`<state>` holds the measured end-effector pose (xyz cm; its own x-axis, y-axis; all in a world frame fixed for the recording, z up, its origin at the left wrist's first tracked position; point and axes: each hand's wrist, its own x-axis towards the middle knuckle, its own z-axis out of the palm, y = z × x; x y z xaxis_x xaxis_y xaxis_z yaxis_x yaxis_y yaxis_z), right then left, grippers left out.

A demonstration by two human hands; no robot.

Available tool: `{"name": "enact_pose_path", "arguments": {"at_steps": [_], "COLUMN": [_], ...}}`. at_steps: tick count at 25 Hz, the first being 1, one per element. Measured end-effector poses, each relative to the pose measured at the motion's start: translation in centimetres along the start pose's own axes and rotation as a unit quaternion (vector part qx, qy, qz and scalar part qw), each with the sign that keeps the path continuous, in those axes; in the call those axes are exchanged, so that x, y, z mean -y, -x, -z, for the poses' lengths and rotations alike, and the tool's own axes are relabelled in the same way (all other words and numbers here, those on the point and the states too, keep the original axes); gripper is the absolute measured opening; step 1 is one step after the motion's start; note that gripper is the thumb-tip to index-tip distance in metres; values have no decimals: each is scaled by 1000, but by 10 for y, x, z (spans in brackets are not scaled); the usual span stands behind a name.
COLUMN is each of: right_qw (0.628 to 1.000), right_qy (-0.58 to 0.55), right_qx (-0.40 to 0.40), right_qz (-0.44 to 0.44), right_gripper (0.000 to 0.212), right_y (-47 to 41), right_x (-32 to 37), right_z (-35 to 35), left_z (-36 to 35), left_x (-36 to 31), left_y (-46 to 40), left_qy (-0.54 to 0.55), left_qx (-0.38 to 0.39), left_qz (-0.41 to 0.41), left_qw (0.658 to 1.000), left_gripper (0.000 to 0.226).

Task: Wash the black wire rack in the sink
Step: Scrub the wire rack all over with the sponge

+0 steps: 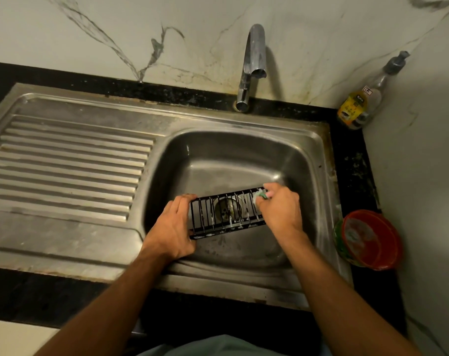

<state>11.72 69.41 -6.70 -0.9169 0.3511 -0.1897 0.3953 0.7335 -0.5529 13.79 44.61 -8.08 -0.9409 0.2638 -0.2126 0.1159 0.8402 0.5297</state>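
A black wire rack (226, 214) is held over the steel sink basin (218, 155), above the drain. Soap suds cling to its wires. My left hand (175, 227) grips the rack's left end, fingers curled round its edge. My right hand (279, 209) is at the rack's right end and pinches a small green and white scrubber (259, 196) against the wires. The rack's right end is partly hidden under that hand.
A chrome tap (253, 62) stands behind the basin, with no water running. The ribbed drainboard (64, 165) lies to the left. A pump bottle (367, 98) stands in the back right corner. A red tub of dish soap (369, 240) sits right of the sink.
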Motion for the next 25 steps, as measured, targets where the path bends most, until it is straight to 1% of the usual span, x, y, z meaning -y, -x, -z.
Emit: {"name": "enact_pose_path", "arguments": {"at_steps": [3, 4, 6, 8, 9, 11, 12, 14, 17, 19, 22, 25], "right_qw": [999, 998, 997, 997, 995, 989, 988, 991, 999, 999, 1000, 998], "right_qy": [42, 58, 54, -24, -79, -141, -150, -133, -30, 9, -13, -34], "right_qx": [-1, 12, 46, 51, 31, -14, -15, -4, 10, 31, -3, -27], "right_qz": [-5, -8, -21, -52, -61, -52, -40, -23, -25, -28, -19, -40], "right_gripper": [20, 19, 16, 12, 11, 9, 8, 7, 14, 16, 12, 15], "right_y": [7, 12, 17, 10, 3, -10, -15, -15, -4, -2, -11, -25], "right_x": [2, -2, -12, -21, -23, -25, -25, -26, -37, -41, -30, -12], "right_z": [2, 3, 9, 13, 14, 17, 16, 14, 16, 19, 19, 17], "left_z": [1, 0, 0, -1, -1, 0, 0, 1, 0, 0, 1, 1], "left_x": [0, 0, 1, 2, 3, 1, 0, -1, -2, 0, -2, -3], "left_y": [0, 0, 0, 0, 0, -1, -1, -1, -1, -1, 1, 2], "left_qy": [3, 2, 0, 1, 2, -2, -3, 2, 5, 0, -12, -11], "left_qx": [-2, -6, -10, -8, -5, 2, 4, 3, -1, 3, 10, 8], "left_qz": [-1, -4, -4, 3, 7, 14, 18, 27, 26, 19, 7, 4], "left_qw": [1000, 1000, 1000, 1000, 1000, 1000, 1000, 1000, 1000, 1000, 1000, 1000], "left_gripper": [96, 95, 95, 96, 97, 99, 99, 99, 98, 100, 102, 101]}}
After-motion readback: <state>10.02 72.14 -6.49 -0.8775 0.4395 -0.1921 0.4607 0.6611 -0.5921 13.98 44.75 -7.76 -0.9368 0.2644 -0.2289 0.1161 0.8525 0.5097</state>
